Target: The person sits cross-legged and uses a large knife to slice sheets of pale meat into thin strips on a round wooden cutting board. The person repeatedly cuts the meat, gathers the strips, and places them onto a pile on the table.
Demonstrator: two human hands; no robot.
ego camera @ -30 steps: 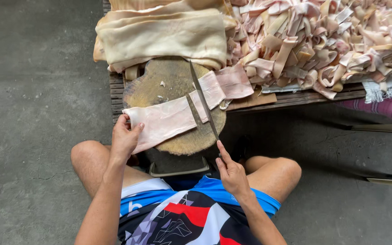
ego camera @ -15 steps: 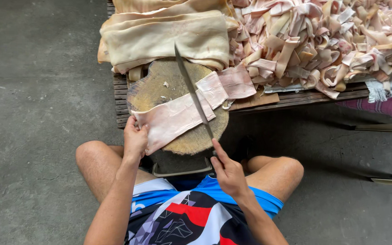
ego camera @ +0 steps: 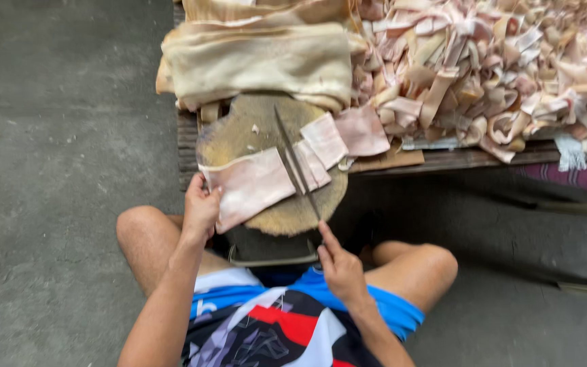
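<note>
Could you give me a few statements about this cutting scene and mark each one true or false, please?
1. The right hand holds a long knife over the round wooden block. True.
2. The left hand rests flat on the concrete floor. False: it grips the end of the pale strip lying on the block.
3. A heap of cut strips lies on the right of the block. True.
4. The block is bare. False: the pale strip lies across it.
5. Folded pale sheets lie behind the block. True.
</note>
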